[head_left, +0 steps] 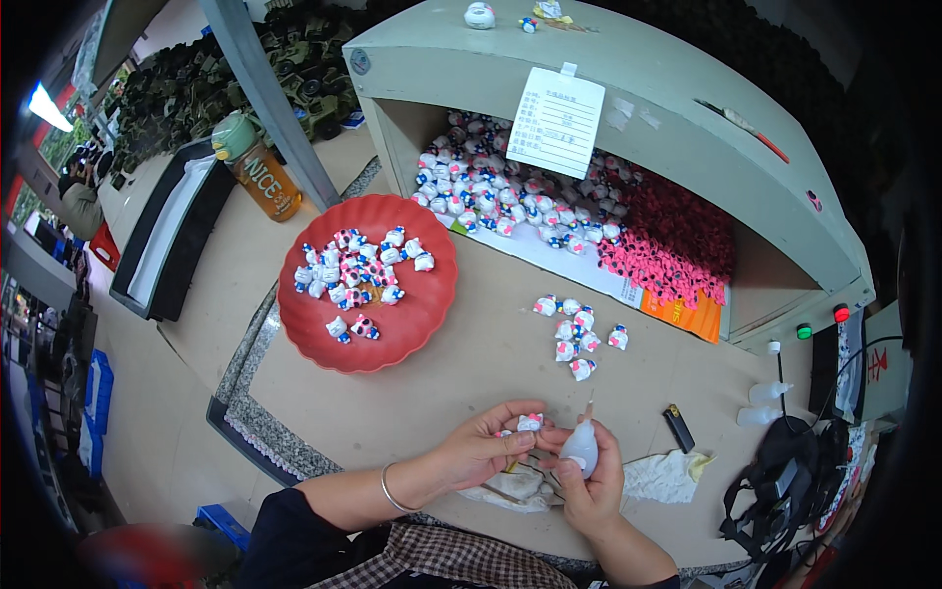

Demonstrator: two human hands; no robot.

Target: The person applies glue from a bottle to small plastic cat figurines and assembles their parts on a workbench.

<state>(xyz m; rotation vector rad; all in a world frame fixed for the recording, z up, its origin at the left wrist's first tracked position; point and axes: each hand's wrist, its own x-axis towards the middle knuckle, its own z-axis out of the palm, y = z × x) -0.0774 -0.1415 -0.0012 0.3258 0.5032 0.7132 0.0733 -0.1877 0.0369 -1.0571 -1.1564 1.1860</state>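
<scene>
In my left hand [488, 447] a small white cat figurine [530, 422] with pink marks is pinched between thumb and fingers. My right hand [596, 481] grips a pale squeeze bottle [581, 449] whose thin needle tip points up and away from me. The two hands almost meet, the bottle just right of the figurine. Beyond them, a loose group of similar figurines [583, 370] lies on the table. To the left stands a red scalloped bowl [412, 329] with several more white, pink and blue figurines inside.
A pale shelf box [442, 61] at the back holds piled white figurines [471, 187] and small pink pieces [657, 265]. Crumpled cloth [667, 478], a black lighter-like object [678, 428], small clear bottles [758, 416] and a black bag [785, 491] lie right. A drink bottle [263, 182] stands far left.
</scene>
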